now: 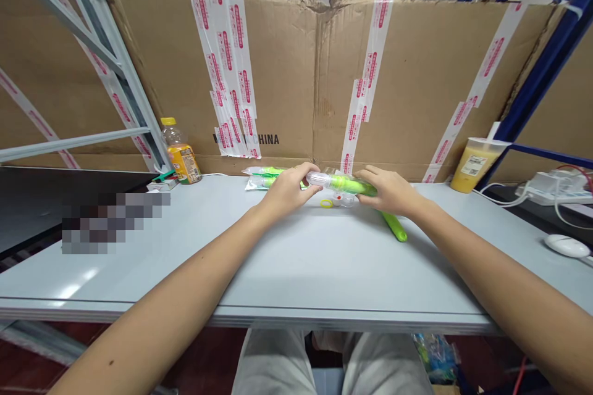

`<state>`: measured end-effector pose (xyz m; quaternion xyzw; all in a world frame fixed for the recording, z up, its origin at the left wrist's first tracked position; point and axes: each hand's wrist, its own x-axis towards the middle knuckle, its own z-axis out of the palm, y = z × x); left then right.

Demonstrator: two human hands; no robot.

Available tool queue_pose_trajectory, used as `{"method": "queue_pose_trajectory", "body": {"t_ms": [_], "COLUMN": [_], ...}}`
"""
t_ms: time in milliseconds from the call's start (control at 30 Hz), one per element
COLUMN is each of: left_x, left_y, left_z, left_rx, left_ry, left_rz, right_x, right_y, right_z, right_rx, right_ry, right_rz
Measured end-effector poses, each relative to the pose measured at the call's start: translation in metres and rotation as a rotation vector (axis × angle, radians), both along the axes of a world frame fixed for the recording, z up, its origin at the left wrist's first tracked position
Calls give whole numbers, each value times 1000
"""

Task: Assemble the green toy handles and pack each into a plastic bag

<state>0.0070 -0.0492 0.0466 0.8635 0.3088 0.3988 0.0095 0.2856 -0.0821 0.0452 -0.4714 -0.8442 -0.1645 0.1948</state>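
Note:
Both my hands hold a green tube-shaped item with a clear plastic end just above the pale table, close to the cardboard wall. My left hand pinches the clear end with closed fingers. My right hand is wrapped round the green end. Under the item lie a small yellow ring and a small clear cap-like piece. A loose green stick lies on the table below my right hand. Behind my left hand sit clear packets with green contents.
A large taped cardboard sheet stands along the back. A yellow drink bottle stands at the left, a cup of orange drink at the right. A power strip and a white mouse lie far right. Metal rack struts cross the left.

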Motion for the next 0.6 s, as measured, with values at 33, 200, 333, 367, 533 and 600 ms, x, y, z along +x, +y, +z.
{"method": "queue_pose_trajectory", "body": {"t_ms": [33,200,333,367,533,600], "left_x": [1,3,5,6,7,7], "left_y": [0,-1,-1,-1,-2,-2], "left_z": [0,-1,-2,-2,-3,-3], "left_rx": [-4,-33,-50,-49,-37,-32], "left_ry": [-11,-68,-113,-125,-127,-97], "left_rz": [-11,-47,-32,-23,39,64], "right_x": [0,-5,-8,-8,-8,-8], "right_y": [0,-4,-6,-7,-6,-6], "right_z": [0,2,3,4,3,3], "right_rx": [-3,-13,-6,-4,27,41], "right_ry": [4,27,26,26,50,62], "right_rz": [6,40,35,34,14,5]}}
